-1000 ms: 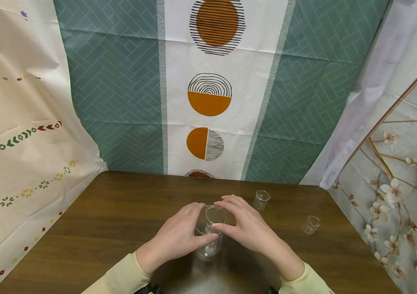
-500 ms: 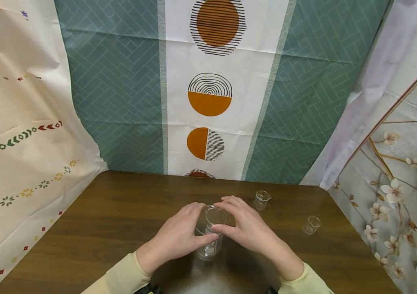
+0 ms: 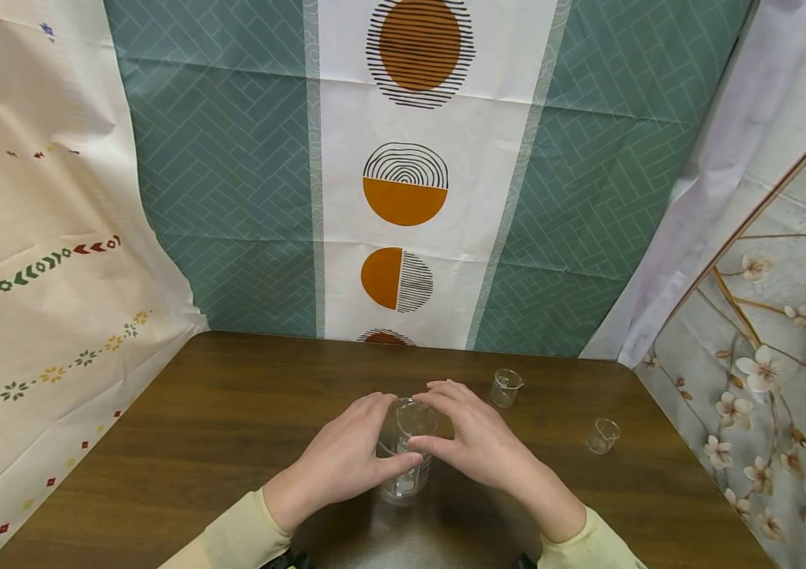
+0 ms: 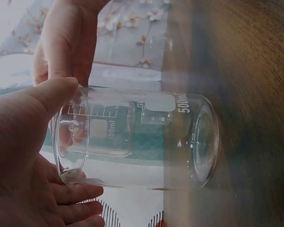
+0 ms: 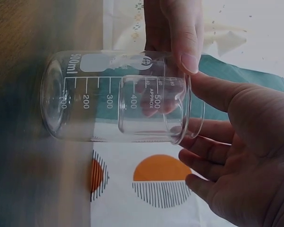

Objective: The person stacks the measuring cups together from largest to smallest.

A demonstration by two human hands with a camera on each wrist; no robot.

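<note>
A large glass beaker, marked 500 ml, stands upright on the wooden table in front of me. Inside its upper part sits a smaller 100 ml beaker, its rim sticking out above the large rim and its base well above the large beaker's bottom. My left hand curls around the large beaker's rim from the left, thumb in front. From the right, my right hand has thumb and fingers around the small beaker's rim. Glass overlaps glass, so exact finger contacts are hard to make out.
Two more small glass beakers stand on the right side of the table: one farther back, one nearer the right edge. Patterned cloths hang behind and on both sides.
Hardly anything differs. The small beaker's rim and my right fingertips have shifted a trace to the left; my left hand keeps its place.
</note>
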